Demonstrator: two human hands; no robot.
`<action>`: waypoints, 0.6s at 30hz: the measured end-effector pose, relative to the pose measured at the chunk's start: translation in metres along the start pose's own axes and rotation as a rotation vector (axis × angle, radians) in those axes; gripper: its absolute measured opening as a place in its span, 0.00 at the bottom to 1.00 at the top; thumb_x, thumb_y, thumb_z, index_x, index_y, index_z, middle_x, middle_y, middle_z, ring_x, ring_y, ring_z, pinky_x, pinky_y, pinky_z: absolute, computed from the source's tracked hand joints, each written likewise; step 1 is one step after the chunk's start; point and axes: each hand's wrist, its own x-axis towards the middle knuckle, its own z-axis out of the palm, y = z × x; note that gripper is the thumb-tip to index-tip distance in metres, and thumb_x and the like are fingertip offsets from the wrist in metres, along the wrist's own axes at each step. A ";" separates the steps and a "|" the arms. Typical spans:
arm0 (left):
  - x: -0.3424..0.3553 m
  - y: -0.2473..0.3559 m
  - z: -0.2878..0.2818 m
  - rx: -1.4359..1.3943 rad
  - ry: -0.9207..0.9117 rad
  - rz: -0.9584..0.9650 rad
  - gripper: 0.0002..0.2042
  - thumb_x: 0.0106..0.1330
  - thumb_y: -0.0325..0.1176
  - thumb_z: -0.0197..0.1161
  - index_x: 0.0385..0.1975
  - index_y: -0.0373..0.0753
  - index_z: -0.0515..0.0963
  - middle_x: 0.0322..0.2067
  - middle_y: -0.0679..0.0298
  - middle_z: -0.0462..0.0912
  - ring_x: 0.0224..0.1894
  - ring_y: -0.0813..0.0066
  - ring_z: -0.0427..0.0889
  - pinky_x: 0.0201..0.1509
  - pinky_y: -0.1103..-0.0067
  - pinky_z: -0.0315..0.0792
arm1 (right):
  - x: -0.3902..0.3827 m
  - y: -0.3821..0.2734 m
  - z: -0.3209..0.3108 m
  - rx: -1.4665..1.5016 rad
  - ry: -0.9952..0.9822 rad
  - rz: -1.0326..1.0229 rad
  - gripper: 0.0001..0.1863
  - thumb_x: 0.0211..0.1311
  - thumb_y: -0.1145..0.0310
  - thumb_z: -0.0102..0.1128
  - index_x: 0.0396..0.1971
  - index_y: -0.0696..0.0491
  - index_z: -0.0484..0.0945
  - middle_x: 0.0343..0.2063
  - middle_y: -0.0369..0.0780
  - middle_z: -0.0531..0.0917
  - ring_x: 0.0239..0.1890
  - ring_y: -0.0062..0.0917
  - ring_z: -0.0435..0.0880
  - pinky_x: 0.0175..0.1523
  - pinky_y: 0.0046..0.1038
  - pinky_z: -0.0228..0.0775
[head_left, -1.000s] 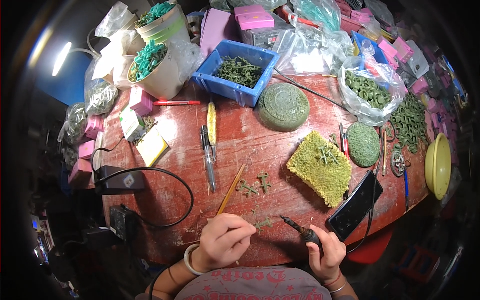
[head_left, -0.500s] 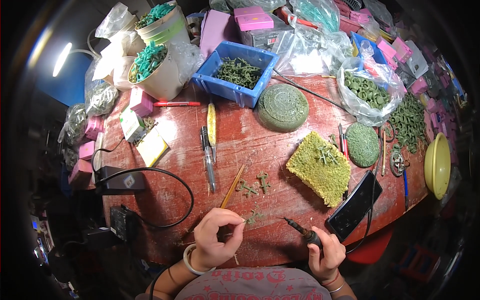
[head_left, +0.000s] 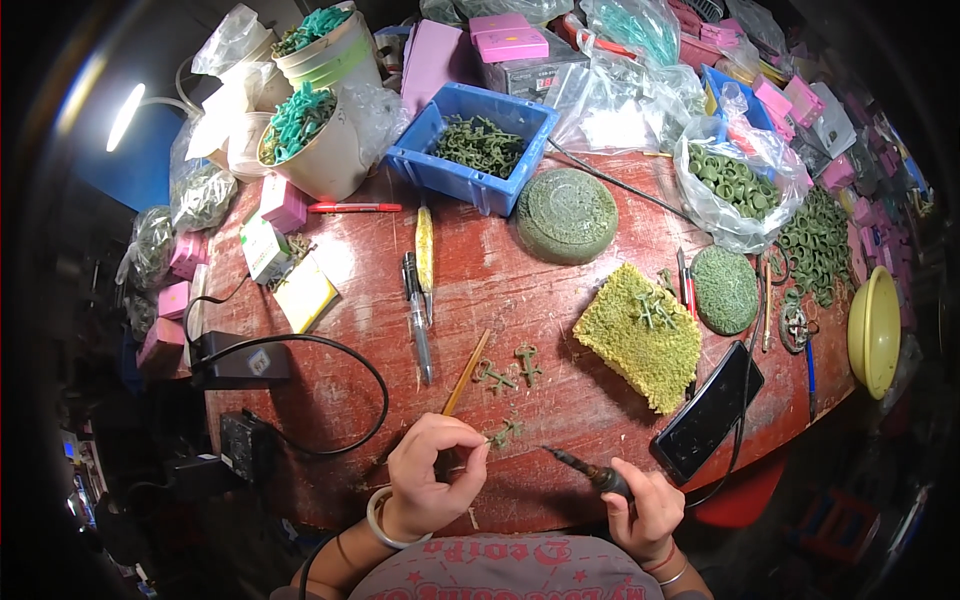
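Cluttered red tabletop [head_left: 560, 300]: left hand [head_left: 432, 475] pinches a small green cross piece [head_left: 506, 432] up off the wood so the dark pointed tool [head_left: 585, 470], gripped in the right hand [head_left: 645, 505], can reach it; pink boxes [head_left: 510, 38] sit behind a blue bin [head_left: 475, 150]

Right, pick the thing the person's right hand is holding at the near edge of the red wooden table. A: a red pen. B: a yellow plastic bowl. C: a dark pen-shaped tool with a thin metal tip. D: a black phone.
C: the right hand grips a dark pen-shaped tool, its thin tip aimed at the small green cross-shaped piece pinched in the left hand.
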 end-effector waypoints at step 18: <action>-0.001 0.001 -0.001 -0.020 -0.033 -0.022 0.11 0.58 0.15 0.70 0.38 0.33 0.79 0.34 0.58 0.83 0.34 0.69 0.84 0.38 0.78 0.78 | 0.007 -0.005 0.005 -0.041 -0.105 -0.038 0.22 0.59 0.61 0.77 0.49 0.58 0.86 0.24 0.38 0.80 0.18 0.28 0.79 0.24 0.28 0.71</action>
